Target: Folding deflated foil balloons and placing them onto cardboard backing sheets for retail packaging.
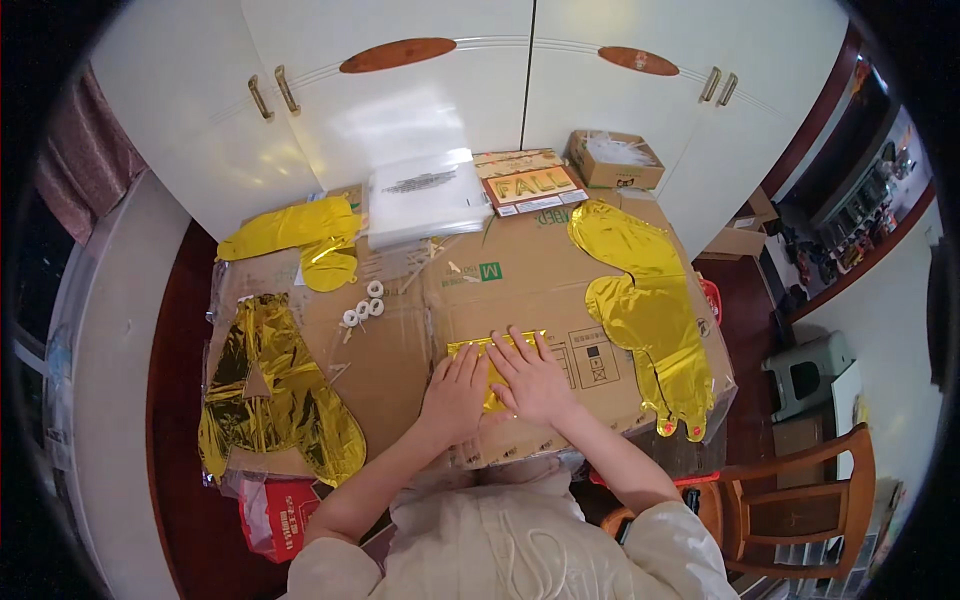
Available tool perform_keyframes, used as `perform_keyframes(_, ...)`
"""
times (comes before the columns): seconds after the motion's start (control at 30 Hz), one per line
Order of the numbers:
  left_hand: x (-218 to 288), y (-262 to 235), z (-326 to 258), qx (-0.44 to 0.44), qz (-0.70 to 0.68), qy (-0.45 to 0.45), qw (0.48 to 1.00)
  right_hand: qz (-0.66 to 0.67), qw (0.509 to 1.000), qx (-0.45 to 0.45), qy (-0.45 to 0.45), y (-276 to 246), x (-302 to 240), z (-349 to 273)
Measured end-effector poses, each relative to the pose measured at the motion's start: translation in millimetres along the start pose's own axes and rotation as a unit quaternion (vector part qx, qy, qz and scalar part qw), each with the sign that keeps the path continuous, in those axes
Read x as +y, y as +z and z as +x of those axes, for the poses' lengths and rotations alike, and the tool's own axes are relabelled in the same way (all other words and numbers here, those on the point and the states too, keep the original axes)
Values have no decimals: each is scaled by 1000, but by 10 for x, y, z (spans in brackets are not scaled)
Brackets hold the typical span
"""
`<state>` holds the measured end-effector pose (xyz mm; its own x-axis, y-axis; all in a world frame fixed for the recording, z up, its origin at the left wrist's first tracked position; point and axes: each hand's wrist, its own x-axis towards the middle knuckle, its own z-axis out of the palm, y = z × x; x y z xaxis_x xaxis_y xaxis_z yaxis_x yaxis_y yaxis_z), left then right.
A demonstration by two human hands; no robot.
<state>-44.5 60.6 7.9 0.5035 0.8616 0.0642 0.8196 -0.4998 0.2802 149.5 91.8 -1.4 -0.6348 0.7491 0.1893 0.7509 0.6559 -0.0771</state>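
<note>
Both my hands lie flat on a small folded piece of gold foil point(493, 396) at the near middle of the cardboard-covered table. My left hand point(456, 396) has its fingers stretched forward over the foil's left part. Over the right part rests my right hand point(535, 382), fingers slightly spread and thumb toward the left hand. Much of the foil is hidden under them. To the left lies a flat gold foil balloon point(270, 390) with a small triangular opening. A long, curved gold foil balloon point(655, 320) is spread out on the right.
Another gold foil balloon point(300, 235) lies back left, near several white ribbon rolls point(364, 308). Clear plastic bags point(418, 205), a printed package point(535, 188) and an open carton point(615, 160) line the cabinet side. A wooden chair point(800, 500) stands right; a red bag point(275, 520) is below left.
</note>
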Motion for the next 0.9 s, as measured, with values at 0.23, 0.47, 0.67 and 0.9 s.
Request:
perform_keyframes(0.23, -63, 124, 58, 28, 36, 7, 999, -12, 1000, 1, 9, 23, 0, -5)
perform_keyframes(0.47, -12, 89, 64, -1, 75, -39, 996, -27, 998, -29, 44, 4, -11, -5)
perform_keyframes(0.67, -101, 101, 43, 2, 101, -60, 993, -43, 994, -55, 90, -48, -47, 3)
perform_keyframes(0.9, -73, 12, 58, -35, 109, -78, 990, -79, 983, -71, 149, -57, 40, -107)
